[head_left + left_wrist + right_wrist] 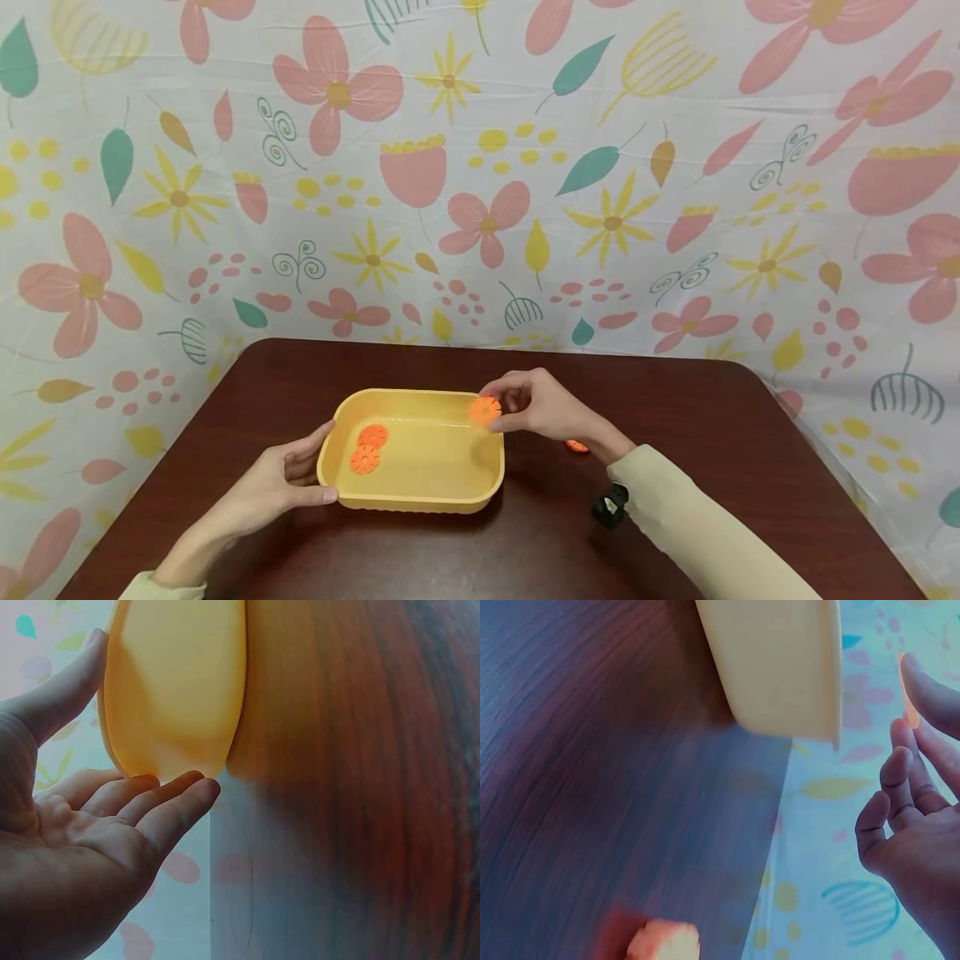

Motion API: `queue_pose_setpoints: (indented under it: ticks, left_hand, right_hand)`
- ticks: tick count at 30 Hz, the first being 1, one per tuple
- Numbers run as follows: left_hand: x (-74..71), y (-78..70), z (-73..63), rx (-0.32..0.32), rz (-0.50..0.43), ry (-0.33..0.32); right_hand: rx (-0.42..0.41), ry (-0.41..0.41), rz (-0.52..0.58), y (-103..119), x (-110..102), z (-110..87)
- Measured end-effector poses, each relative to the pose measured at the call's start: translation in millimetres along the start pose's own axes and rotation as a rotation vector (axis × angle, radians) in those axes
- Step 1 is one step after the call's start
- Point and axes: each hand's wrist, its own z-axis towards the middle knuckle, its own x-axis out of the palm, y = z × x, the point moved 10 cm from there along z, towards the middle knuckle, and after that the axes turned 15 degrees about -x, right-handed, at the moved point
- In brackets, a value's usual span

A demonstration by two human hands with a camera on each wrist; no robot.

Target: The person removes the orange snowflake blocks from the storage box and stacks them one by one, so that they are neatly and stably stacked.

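Note:
A yellow plastic tray (420, 503) stands on the table. My left hand (258, 483) holds its left end, thumb at the near corner and fingers against the end wall; in the left wrist view the fingertips (206, 787) meet the tray (180, 675). Two orange notched discs (365, 459) lie overlapping inside, toward the left. Above the tray's far right corner, my right hand (551, 407) pinches another orange notched disc (485, 410) between thumb and fingers. The right wrist view shows that disc (908, 694) edge-on, apart from the tray's wall (780, 667).
One more orange disc (576, 446) lies on the dark wooden table (637, 383) right of the tray, partly behind my right forearm. A black band (611, 506) is on the right wrist. A flower-patterned cloth (487, 167) hangs behind the table.

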Motion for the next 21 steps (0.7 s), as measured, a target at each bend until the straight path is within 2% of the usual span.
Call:
queue_pose_setpoints:
  ticks: [13,17,21]
  left_hand:
    - [-1.0,-2.6,2.7,0.007,0.007,-0.007]
    - [-0.6,-1.0,2.5,0.0,0.004,-0.001]
    - [-0.4,0.7,1.9,-0.007,0.002,-0.004]
  right_hand:
    - [0.105,-0.081,-0.135,-15,-53,-52.5]
    - [0.139,-0.091,-0.171,-25,-62,-73.6]
    - [0.14,-0.102,-0.173,-34,-67,-90.6]
